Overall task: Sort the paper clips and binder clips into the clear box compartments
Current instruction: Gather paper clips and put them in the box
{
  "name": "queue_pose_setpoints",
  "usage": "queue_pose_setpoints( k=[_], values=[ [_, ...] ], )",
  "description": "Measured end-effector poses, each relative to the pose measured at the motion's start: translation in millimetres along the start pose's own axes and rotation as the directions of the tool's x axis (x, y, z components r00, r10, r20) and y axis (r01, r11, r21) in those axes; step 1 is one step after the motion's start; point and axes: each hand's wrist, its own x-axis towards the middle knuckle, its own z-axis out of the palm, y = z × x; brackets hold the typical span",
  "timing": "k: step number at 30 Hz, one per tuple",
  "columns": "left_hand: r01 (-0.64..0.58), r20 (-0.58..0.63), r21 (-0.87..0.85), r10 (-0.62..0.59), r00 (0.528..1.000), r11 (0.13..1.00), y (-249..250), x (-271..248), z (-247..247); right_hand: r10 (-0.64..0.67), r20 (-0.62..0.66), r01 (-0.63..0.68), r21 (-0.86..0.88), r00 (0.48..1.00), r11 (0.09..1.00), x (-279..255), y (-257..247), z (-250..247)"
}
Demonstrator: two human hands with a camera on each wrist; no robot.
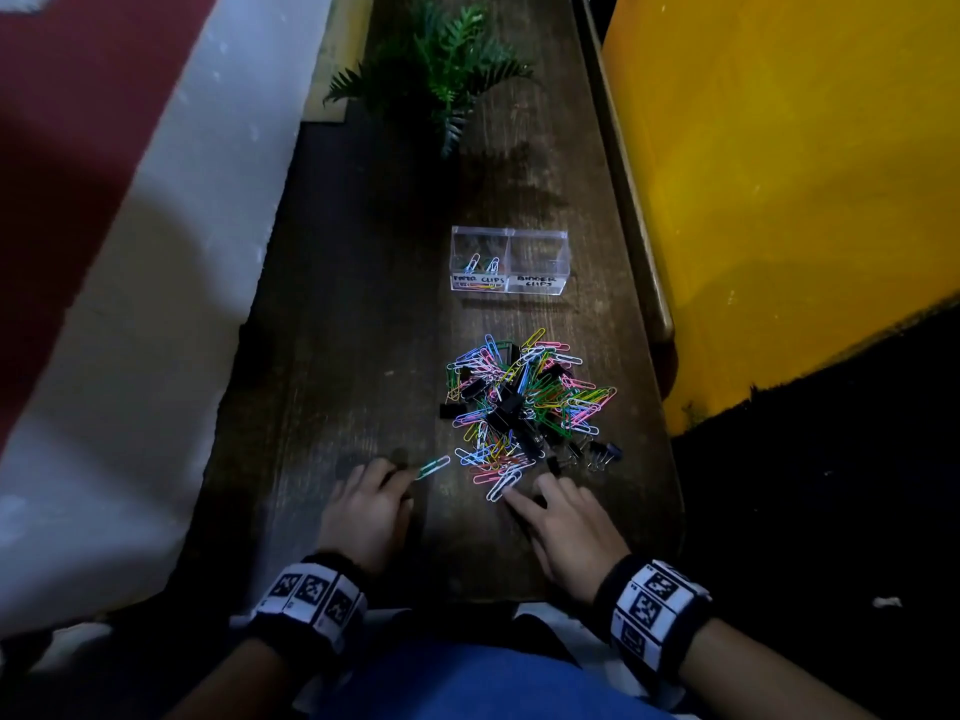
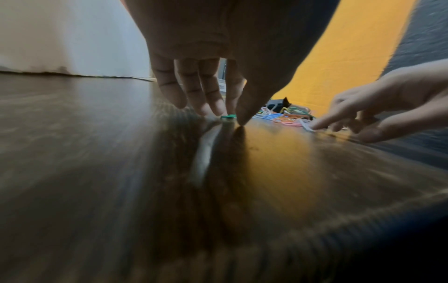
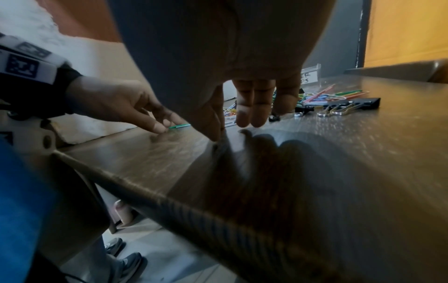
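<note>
A clear two-compartment box (image 1: 509, 259) stands on the wooden table; its left cell, labelled paper clips, holds a few clips, and the right cell, labelled binder clips, looks empty. A mixed pile (image 1: 524, 407) of coloured paper clips and black binder clips lies in front of it. Left of the pile a green paper clip (image 1: 432, 467) lies flat, and my left hand (image 1: 400, 478) pinches its near end (image 2: 229, 116) between thumb and index tip. My right hand (image 1: 524, 498) has straight fingers, the index tip pressing a white paper clip (image 1: 503, 485) at the pile's near edge.
A green fern (image 1: 447, 70) lies at the far end of the narrow table (image 1: 337, 356). A yellow wall (image 1: 779, 200) runs close along the right side, a white and red wall along the left. Loose black binder clips (image 1: 605, 452) sit right of my right hand.
</note>
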Motion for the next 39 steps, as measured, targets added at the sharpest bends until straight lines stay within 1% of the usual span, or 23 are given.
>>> queue_pose_setpoints(
  k=[2, 5, 7, 14, 18, 23, 26, 29, 32, 36, 39],
  values=[
    [0.044, -0.01, -0.04, -0.044, 0.999, 0.998, 0, 0, -1, -0.017, -0.008, 0.017, 0.024, 1.0, 1.0, -3, 0, 0],
    [0.144, 0.054, -0.119, -0.138, 0.989, 0.982, 2, 1, -3, -0.034, -0.001, 0.034, 0.034, 0.999, 0.999, -10, 0, -2],
    [0.168, 0.064, -0.152, -0.16, 0.985, 0.974, 4, 3, -3, -0.028, -0.002, 0.028, 0.021, 1.0, 0.999, -12, 0, -2],
    [0.173, 0.111, -0.24, -0.15, 0.982, 0.955, 7, 7, -6, -0.015, -0.023, 0.016, 0.053, 1.0, 0.998, -4, 9, -5],
    [0.213, 0.157, -0.271, -0.175, 0.972, 0.939, 6, 5, -6, -0.017, -0.005, 0.017, 0.053, 1.0, 0.998, -2, 14, -4],
    [0.21, 0.159, -0.296, -0.169, 0.973, 0.932, 12, 1, -8, -0.031, -0.063, 0.035, 0.056, 0.998, 0.998, -5, 14, -6],
    [0.214, 0.154, -0.341, -0.17, 0.973, 0.915, 11, 0, -3, -0.014, -0.044, 0.019, 0.123, 0.999, 0.992, -10, 17, -6],
    [0.201, 0.121, -0.37, -0.167, 0.978, 0.907, 10, 0, -1, 0.086, -0.05, -0.068, 0.297, 0.995, 0.952, -15, 25, -6],
    [0.112, 0.039, -0.399, -0.105, 0.994, 0.91, 12, 0, -2, 0.139, -0.079, -0.091, 0.432, 0.987, 0.897, -17, 27, -9],
    [0.031, 0.01, -0.38, -0.03, 1.0, 0.925, 9, 6, -1, 0.09, -0.097, -0.034, 0.474, 0.991, 0.88, -13, 26, -10],
    [-0.015, 0.0, -0.322, 0.016, 1.0, 0.946, 5, 12, -2, 0.125, -0.128, -0.05, 0.474, 0.984, 0.879, -3, 24, -18]
  ],
)
